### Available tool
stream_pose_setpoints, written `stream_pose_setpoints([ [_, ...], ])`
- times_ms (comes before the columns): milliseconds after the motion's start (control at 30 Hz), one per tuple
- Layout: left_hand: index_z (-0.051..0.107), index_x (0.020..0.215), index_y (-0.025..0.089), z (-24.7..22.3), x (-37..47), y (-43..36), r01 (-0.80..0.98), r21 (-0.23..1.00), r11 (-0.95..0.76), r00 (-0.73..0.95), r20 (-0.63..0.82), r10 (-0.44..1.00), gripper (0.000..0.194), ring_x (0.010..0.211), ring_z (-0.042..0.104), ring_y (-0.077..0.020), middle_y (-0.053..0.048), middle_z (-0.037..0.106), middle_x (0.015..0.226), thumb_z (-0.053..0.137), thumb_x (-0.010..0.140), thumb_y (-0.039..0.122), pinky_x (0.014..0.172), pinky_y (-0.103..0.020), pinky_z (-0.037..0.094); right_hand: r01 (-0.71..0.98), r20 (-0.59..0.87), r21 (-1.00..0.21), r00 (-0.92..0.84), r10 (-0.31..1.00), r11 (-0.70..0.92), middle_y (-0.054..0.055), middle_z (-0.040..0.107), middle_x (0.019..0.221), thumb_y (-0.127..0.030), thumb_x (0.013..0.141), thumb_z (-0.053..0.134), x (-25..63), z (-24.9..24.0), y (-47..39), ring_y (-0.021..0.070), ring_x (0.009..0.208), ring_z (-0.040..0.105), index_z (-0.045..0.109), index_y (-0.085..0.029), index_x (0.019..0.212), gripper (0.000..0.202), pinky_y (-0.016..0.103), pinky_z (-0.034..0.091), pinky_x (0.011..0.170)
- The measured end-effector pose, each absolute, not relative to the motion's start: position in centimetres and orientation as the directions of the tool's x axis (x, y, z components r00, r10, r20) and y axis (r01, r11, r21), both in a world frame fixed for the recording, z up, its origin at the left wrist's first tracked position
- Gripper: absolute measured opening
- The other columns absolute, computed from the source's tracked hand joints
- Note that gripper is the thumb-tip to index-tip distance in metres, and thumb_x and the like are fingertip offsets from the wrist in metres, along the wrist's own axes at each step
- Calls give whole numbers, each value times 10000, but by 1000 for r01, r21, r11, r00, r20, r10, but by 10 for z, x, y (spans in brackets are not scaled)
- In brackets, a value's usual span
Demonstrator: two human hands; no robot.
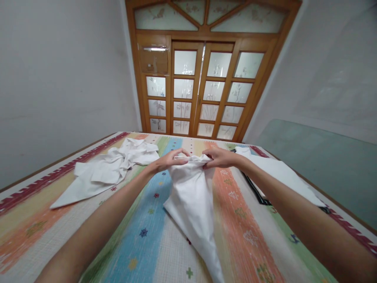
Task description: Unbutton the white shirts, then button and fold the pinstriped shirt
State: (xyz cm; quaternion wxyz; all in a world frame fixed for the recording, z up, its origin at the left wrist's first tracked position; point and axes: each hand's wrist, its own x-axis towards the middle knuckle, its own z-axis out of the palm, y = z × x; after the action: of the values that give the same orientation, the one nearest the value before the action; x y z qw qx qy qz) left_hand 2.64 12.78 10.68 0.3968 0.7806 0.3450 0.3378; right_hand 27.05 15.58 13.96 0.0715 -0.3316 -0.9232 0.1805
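Observation:
Both hands hold up a white cloth garment (193, 192) by its gathered top edge, in the middle of the view. My left hand (173, 158) pinches the left end of that edge, thumb in front. At the right end, my right hand (216, 158) is closed on the fabric, a short gap from the left one. Below the hands the garment hangs in folds and narrows to a tail that reaches the bottom of the view. Its lower left corner sticks out to the side over the blue stripe.
A crumpled white garment (108, 167) lies at the left on the striped tablecloth (132, 236). At the right, partly behind my right arm, white cloth (273, 169) lies over something black-striped (255, 190). Wooden glass doors (203, 86) stand beyond the table.

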Motion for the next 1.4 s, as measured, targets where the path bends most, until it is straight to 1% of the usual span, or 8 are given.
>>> stream_pose_setpoints([
  [133,605,781,169,123,29,140,602,512,-612,550,290,783,206,747,554,-192,-15,611,745,689,646,300,659,-247,389,711,349,54,-671,654,701,47,576,745,-143,742,554,264,157,149,177,752,498,552,-165,753,24,278,348,674],
  [267,585,834,151,148,38,139,796,11,-605,407,730,549,101,796,548,-198,-63,593,774,511,775,115,695,-284,397,711,652,275,-633,419,647,79,569,774,-95,871,384,261,179,134,229,875,487,553,-196,798,210,394,373,839],
  [400,568,903,144,154,37,124,831,-249,-498,438,845,308,197,785,533,-205,-69,564,746,393,844,75,676,-309,407,671,661,366,-675,328,645,52,553,760,-163,945,316,266,183,114,214,851,493,555,-239,783,299,412,381,874],
  [500,561,866,146,127,34,108,848,-288,-445,490,745,452,188,771,536,-207,-78,569,757,392,840,68,637,-302,405,689,513,363,-709,483,627,70,589,770,-139,941,312,269,156,98,204,779,515,579,-214,811,306,357,396,721],
  [633,544,907,160,65,29,80,839,-157,-521,541,355,763,213,776,569,-210,-86,603,851,441,767,36,614,-293,419,689,180,265,-723,667,675,70,657,791,-64,843,416,276,91,78,180,642,557,598,-190,947,244,301,317,549],
  [767,548,947,178,29,23,49,690,78,-720,721,14,693,217,851,592,-226,-83,619,964,619,757,254,702,-307,454,572,-98,77,-811,577,817,56,698,790,-92,763,527,287,43,57,196,637,616,610,-237,912,224,311,309,540],
  [1067,637,837,174,45,-2,41,606,374,-702,758,-4,652,213,837,588,-191,-67,656,881,479,899,302,774,-276,407,504,78,-305,-833,548,808,113,600,1156,-105,812,456,298,34,54,194,1040,558,642,-193,959,253,329,442,858],
  [1400,694,825,162,94,-24,51,458,851,-255,670,-142,729,313,778,604,-208,-33,697,849,651,737,459,673,-218,431,394,-45,-725,-845,533,565,42,652,901,-418,922,440,298,93,69,166,827,580,637,-143,911,338,256,447,742],
])
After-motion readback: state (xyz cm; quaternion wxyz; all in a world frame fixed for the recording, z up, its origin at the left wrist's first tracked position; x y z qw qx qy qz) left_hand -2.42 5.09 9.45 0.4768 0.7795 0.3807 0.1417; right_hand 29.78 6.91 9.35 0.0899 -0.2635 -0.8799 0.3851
